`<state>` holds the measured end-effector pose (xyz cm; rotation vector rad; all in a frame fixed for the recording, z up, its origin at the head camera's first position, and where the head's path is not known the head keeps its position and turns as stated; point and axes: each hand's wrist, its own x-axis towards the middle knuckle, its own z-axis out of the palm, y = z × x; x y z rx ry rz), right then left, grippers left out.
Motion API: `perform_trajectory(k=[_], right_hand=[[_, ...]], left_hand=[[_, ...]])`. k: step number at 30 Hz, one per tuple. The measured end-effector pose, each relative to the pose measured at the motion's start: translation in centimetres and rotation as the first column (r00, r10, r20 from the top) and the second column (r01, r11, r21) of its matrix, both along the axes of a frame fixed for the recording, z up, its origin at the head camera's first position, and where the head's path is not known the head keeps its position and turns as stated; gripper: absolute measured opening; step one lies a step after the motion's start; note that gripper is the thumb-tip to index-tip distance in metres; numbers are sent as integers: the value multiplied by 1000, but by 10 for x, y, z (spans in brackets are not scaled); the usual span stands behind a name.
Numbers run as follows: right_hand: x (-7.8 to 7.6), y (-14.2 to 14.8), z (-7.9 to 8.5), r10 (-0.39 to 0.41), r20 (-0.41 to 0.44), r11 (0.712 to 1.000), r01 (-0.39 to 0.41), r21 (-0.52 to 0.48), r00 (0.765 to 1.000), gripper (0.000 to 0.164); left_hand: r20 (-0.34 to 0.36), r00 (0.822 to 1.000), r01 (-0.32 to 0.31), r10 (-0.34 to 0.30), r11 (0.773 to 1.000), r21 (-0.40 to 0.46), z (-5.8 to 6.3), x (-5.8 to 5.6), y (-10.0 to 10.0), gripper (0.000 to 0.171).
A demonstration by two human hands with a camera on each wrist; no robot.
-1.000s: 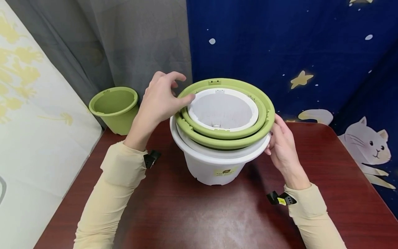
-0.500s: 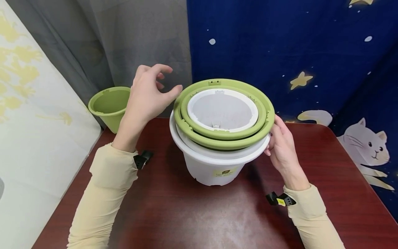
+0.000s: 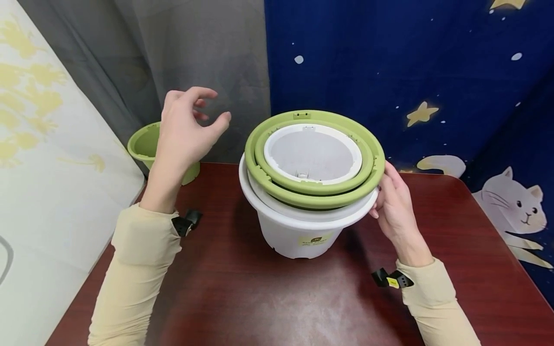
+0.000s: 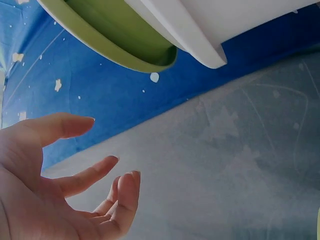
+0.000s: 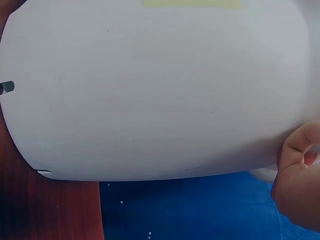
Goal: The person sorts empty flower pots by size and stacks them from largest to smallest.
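Note:
A stack of nested flower pots stands on the table. Its outermost piece is a large white flower pot [image 3: 294, 238] with a yellowish label. Inside sit two green pots, the larger showing a broad green rim [image 3: 320, 198], and a small white pot [image 3: 316, 154] at the centre. My right hand [image 3: 396, 206] grips the large white pot's rim at the right side; some fingers are hidden behind it. Left of the stack, my left hand [image 3: 186, 127] hangs in the air, holding nothing, thumb and fingers apart and loosely bent. It partly covers a separate green pot [image 3: 140, 144] in the head view.
The dark red wooden table [image 3: 268, 307] extends around the stack. A grey curtain [image 3: 225, 48] and a blue star-patterned curtain [image 3: 346, 57] hang behind it. On the left stands a white panel [image 3: 39, 192] with yellow flower prints.
My left hand has come away from the stack's rims and moved left, now overlapping the separate green pot in the head view. The right hand keeps its grip, and the stack stays put.

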<state>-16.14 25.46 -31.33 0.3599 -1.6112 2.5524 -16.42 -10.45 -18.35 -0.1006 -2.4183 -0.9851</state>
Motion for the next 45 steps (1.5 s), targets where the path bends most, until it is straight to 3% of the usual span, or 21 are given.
perform_trajectory(k=[12, 25, 40, 45], right_hand=[[2, 1, 1, 23, 14, 999, -24, 28, 1000, 34], [2, 3, 2, 23, 6, 999, -24, 28, 1000, 32], [2, 3, 4, 22, 9, 998, -22, 51, 1000, 28], [2, 4, 4, 22, 7, 998, -23, 53, 1000, 28]], left_hand=[[18, 998, -56, 55, 998, 20, -9, 3, -11, 41], [94, 986, -146, 139, 987, 69, -18, 3, -35, 50], [110, 974, -206, 197, 975, 83, -40, -4, -62, 54], [149, 964, -235, 219, 966, 106, -46, -8, -71, 61]])
